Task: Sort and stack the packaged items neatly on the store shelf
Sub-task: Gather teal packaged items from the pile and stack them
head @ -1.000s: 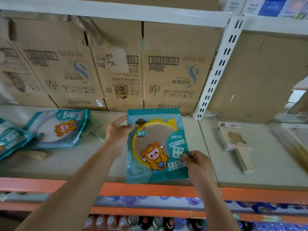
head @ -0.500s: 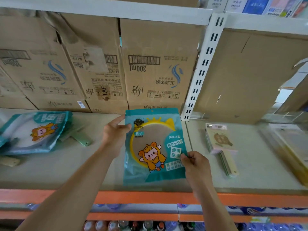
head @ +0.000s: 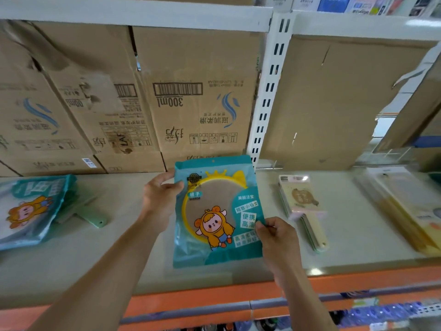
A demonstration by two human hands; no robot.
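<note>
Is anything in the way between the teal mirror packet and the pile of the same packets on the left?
Yes. A green-handled item lies on the shelf between the mirror packet and the matching pile, close beside the pile. Nothing else visible blocks the way.

beige shelf (head: 95, 263) with orange edge, cardboard boxes (head: 200, 96) at back, teal packets (head: 31, 209) left, stacked cream packs (head: 303, 206) right

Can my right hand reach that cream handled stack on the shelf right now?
Probably yes: only bare shelf lies between the right hand and the stack, but its fingers pinch the teal packet, so it must let go first.
</note>
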